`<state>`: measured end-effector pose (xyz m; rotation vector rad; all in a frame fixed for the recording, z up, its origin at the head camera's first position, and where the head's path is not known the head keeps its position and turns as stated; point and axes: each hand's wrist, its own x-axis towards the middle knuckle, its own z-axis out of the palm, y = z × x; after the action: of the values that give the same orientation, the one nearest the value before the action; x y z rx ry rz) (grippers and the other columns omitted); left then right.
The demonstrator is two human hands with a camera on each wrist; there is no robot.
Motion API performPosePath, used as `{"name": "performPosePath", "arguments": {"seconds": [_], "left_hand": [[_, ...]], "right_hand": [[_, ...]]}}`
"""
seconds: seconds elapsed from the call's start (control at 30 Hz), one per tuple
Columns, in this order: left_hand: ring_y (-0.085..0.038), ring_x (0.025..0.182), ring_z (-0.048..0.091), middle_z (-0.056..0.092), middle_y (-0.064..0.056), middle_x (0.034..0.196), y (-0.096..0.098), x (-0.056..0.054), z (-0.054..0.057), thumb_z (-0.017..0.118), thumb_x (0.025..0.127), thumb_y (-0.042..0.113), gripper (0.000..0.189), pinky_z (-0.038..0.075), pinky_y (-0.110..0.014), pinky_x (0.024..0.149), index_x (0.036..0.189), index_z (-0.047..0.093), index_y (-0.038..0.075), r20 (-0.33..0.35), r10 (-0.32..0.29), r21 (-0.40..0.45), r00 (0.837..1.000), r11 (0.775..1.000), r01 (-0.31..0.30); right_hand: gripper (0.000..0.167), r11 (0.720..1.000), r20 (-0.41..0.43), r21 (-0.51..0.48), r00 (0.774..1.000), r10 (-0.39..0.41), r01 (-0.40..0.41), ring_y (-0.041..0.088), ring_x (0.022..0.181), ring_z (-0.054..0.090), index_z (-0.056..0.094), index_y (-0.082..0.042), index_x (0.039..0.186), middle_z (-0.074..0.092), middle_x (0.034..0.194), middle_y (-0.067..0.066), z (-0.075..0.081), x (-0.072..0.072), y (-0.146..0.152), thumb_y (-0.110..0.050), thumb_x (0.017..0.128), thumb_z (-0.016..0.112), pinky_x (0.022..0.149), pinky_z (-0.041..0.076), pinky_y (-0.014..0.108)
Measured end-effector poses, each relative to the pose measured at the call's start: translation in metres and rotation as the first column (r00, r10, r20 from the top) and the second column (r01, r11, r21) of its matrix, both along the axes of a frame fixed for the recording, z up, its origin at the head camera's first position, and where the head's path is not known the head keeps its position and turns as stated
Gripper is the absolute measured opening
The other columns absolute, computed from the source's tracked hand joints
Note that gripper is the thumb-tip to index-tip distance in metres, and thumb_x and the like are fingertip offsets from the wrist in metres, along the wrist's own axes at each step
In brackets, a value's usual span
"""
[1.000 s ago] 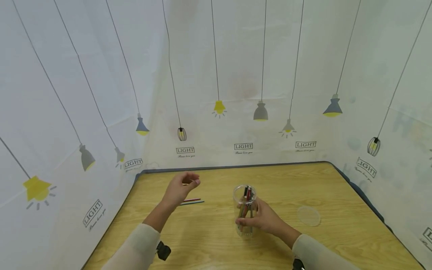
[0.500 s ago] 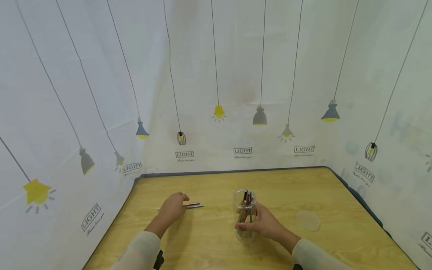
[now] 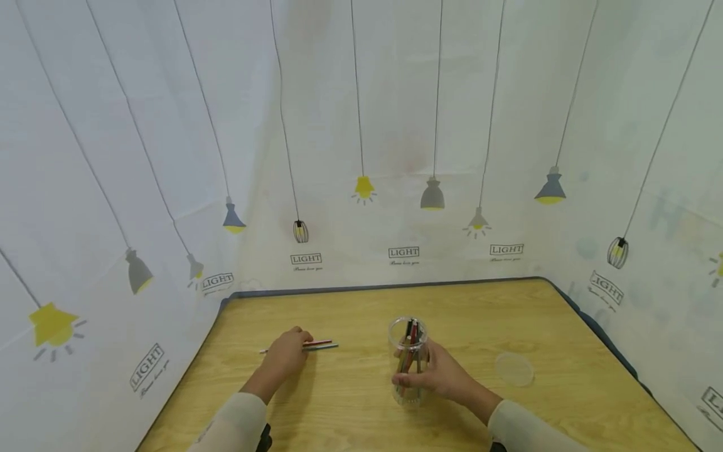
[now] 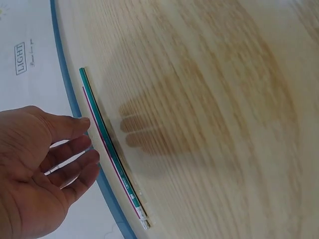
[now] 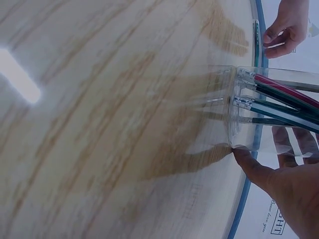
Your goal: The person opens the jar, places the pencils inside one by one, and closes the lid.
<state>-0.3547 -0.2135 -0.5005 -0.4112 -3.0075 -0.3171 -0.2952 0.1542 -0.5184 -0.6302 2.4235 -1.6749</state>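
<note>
Two pencils lie side by side on the wooden table at the left, a green pencil and a red pencil. My left hand hovers close over them, palm and loosely bent fingers beside the pencils in the left wrist view, with nothing between thumb and fingers. My right hand grips a clear plastic jar around its side, thumb near the base. The jar stands upright, uncovered, with several pencils inside, their eraser ends downward.
A round translucent lid lies flat on the table to the right of the jar. White sheeting printed with hanging lamps surrounds the table's back and sides. Blue edging runs along the table's far edge.
My left hand has come down from above the table and moved slightly left, onto the pencils' near side. My right hand keeps its grip on the jar, and the head view has tilted slightly.
</note>
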Motion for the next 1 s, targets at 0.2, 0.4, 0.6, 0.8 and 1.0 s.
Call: {"name": "performPosePath", "arguments": {"seconds": [0.2,0.4,0.6,0.8,1.0], "left_hand": [[-0.037,0.113,0.075,0.077,-0.014,0.117,0.001,-0.002,-0.003,0.077,0.099,0.000,0.022,0.063,-0.053,0.100,0.121,0.080,0.003,0.002,-0.017,-0.009,1.000,1.000,0.017],[-0.036,0.112,0.075,0.077,-0.012,0.114,0.001,-0.001,-0.006,0.075,0.100,-0.004,0.024,0.063,-0.052,0.101,0.121,0.081,0.005,0.011,-0.001,-0.024,1.000,1.000,0.001],[-0.031,0.104,0.075,0.077,-0.009,0.106,-0.001,0.000,-0.008,0.072,0.099,-0.010,0.028,0.064,-0.048,0.095,0.121,0.079,0.006,0.043,0.013,-0.025,0.999,1.000,-0.012],[-0.021,0.088,0.072,0.075,-0.003,0.093,-0.004,0.002,-0.011,0.070,0.099,-0.012,0.028,0.063,-0.041,0.081,0.119,0.075,0.008,0.038,0.025,-0.002,0.999,1.000,-0.025],[-0.014,0.073,0.060,0.071,0.000,0.086,-0.006,0.003,-0.013,0.072,0.102,-0.005,0.023,0.052,-0.035,0.066,0.119,0.067,0.010,0.020,0.019,0.041,1.000,0.999,-0.020]], "right_hand": [[0.068,1.000,-0.016,0.007,1.000,0.000,0.000,0.034,0.137,0.066,0.060,-0.012,0.146,0.076,0.138,0.014,0.000,-0.001,0.000,-0.035,0.091,0.094,0.122,0.041,0.075],[0.069,1.000,-0.008,-0.003,1.000,0.015,-0.015,0.035,0.138,0.065,0.059,-0.013,0.148,0.076,0.139,0.014,-0.002,-0.003,0.001,-0.034,0.092,0.093,0.123,0.039,0.075],[0.068,1.000,0.000,0.005,1.000,0.015,-0.015,0.034,0.138,0.066,0.061,-0.012,0.147,0.076,0.137,0.014,-0.002,-0.003,0.001,-0.035,0.092,0.093,0.122,0.040,0.074],[0.067,1.000,0.010,0.005,1.000,0.008,-0.008,0.033,0.137,0.066,0.062,-0.012,0.146,0.077,0.136,0.013,-0.002,-0.002,0.001,-0.036,0.092,0.093,0.121,0.041,0.075],[0.069,1.000,0.010,0.007,1.000,0.006,-0.006,0.033,0.136,0.067,0.061,-0.010,0.147,0.078,0.131,0.013,-0.002,-0.002,0.002,-0.037,0.092,0.093,0.120,0.043,0.074]]}}
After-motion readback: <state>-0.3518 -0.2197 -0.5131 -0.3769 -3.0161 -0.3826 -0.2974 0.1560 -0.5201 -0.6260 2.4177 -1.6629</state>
